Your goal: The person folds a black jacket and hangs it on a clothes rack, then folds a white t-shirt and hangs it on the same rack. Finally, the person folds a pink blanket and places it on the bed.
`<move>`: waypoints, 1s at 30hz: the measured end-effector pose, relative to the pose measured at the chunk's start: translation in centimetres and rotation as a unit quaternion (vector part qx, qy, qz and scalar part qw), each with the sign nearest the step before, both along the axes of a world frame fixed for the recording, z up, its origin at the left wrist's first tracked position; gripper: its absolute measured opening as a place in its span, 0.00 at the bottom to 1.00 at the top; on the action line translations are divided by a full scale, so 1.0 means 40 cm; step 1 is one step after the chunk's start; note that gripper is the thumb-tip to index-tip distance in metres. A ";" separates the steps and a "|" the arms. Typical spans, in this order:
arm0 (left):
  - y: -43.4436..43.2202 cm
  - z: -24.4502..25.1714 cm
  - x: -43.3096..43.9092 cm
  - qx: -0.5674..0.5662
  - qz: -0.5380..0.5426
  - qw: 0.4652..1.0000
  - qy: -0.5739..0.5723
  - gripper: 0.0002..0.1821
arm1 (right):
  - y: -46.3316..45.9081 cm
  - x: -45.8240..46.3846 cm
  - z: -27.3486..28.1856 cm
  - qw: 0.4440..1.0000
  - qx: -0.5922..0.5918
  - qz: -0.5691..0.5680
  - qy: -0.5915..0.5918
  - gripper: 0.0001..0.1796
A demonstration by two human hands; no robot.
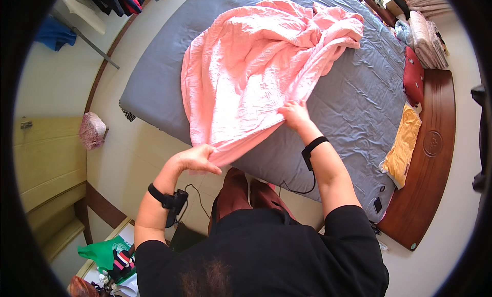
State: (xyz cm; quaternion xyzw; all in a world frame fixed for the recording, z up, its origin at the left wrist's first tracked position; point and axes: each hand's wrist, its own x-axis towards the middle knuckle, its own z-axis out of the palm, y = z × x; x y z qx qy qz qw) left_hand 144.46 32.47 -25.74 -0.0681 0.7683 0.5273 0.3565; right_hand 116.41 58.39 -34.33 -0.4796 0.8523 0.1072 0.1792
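A pink quilt (pixel 246 70) lies bunched and wrinkled over a bed with a grey sheet (pixel 153 85). Its near edge is raised off the mattress and stretched between my hands. My right hand (pixel 295 114) grips this edge, fingers closed on the cloth. At the quilt's near left corner is my left hand (pixel 198 158), thumb spread away from the fingers; the fingers are partly hidden, so whether they pinch the cloth cannot be told. Black straps with small devices and cables sit on both forearms.
A wooden headboard (pixel 434 143) stands at the right, beside a yellow pillow (pixel 403 147) and a red pillow (pixel 413 75). Folded bedding (pixel 426 39) is stacked at the upper right. A phone (pixel 378 205) lies on the bed's near right corner. A covered stool (pixel 92 130) stands left.
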 end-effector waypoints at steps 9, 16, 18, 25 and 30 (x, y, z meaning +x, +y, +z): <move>-0.026 -0.098 0.095 -0.614 0.274 0.735 0.095 0.10 | 0.379 0.112 0.366 0.982 -0.135 -0.131 0.018 0.11; 0.085 0.035 -0.061 -0.473 0.422 0.699 0.329 0.11 | 0.810 0.418 0.658 0.919 -0.173 -0.283 -0.216 0.14; 0.151 0.070 -0.161 -0.340 0.434 0.711 0.436 0.14 | 0.932 0.504 0.697 0.875 -0.213 -0.315 -0.301 0.14; 0.534 0.312 -0.353 0.070 0.330 0.793 0.507 0.16 | 1.240 0.674 0.735 0.680 -0.349 -0.493 -0.417 0.11; 0.614 0.279 -0.403 -0.032 0.317 0.818 0.478 0.14 | 1.415 0.608 0.540 0.756 -0.304 -0.561 -0.145 0.16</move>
